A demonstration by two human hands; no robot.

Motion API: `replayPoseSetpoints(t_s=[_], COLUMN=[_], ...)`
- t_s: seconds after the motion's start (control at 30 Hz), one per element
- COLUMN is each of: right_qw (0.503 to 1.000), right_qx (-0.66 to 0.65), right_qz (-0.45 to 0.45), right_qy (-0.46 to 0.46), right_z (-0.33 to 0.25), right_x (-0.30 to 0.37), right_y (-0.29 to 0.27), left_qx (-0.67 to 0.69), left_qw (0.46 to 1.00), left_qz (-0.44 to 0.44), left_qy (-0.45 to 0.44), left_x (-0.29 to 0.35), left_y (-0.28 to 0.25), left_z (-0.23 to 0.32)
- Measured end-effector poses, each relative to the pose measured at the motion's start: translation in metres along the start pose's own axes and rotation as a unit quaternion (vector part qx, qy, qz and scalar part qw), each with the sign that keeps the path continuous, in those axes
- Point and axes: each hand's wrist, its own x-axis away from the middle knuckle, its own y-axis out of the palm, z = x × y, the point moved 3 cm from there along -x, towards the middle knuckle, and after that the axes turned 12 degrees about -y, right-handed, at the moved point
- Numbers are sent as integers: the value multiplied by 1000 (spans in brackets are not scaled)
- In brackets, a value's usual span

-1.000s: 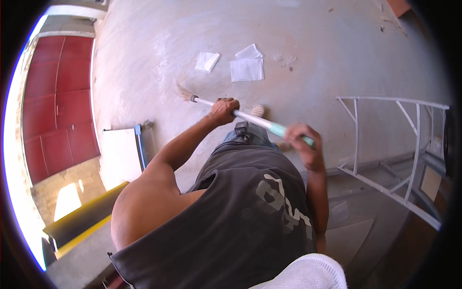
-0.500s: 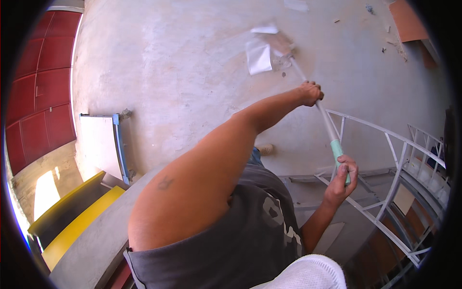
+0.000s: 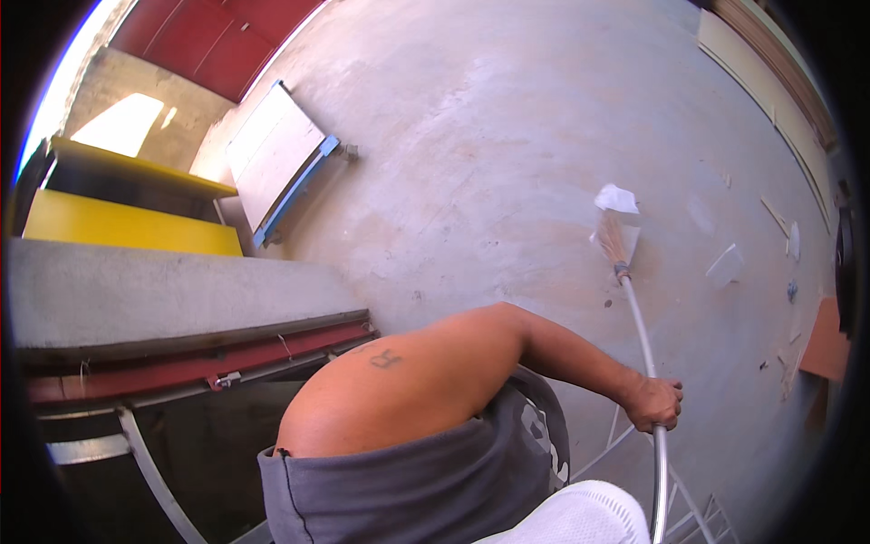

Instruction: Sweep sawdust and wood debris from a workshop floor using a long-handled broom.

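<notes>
A broom (image 3: 638, 317) with a pale metal handle and tan straw bristles reaches across the concrete floor. My left hand (image 3: 654, 404) is closed round the middle of its handle, with the arm stretched to the right. The bristles lie against a white sheet (image 3: 632, 243) that looks like paper, and a crumpled white piece (image 3: 617, 199) sits just beyond them. The handle's lower end runs out of view at the bottom edge. My right hand is not in view.
White-topped platform with blue edging (image 3: 281, 163) stands left, beside a yellow metal piece (image 3: 127, 222) and a concrete ledge (image 3: 163, 290). Scraps, including a clear plastic piece (image 3: 725, 265), and an orange-brown board (image 3: 823, 340) lie right. Metal frame bars (image 3: 689, 499) stand lower right.
The view has turned, so the floor scraps and boards on the right now show. The broom head sharpens from a blur against the white sheets. My right hand, earlier on the green grip, has left view.
</notes>
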Motion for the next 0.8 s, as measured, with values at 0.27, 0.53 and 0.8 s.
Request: replayPoseSetpoints(t_s=[0.27, 0.53, 0.8], right_qw=[895, 897, 892], right_qx=[-393, -58, 171], right_qz=[-31, -246, -328], right_qy=[207, 362, 259], right_z=[145, 113, 81], right_x=[48, 63, 41], right_y=[-40, 119, 53], left_qx=[30, -63, 6], left_qw=[968, 903, 957], left_qz=[-17, -140, -87], left_qy=[-250, -402, -275], left_x=[97, 93, -103], left_y=[-73, 59, 197], left_z=[-44, -119, -76])
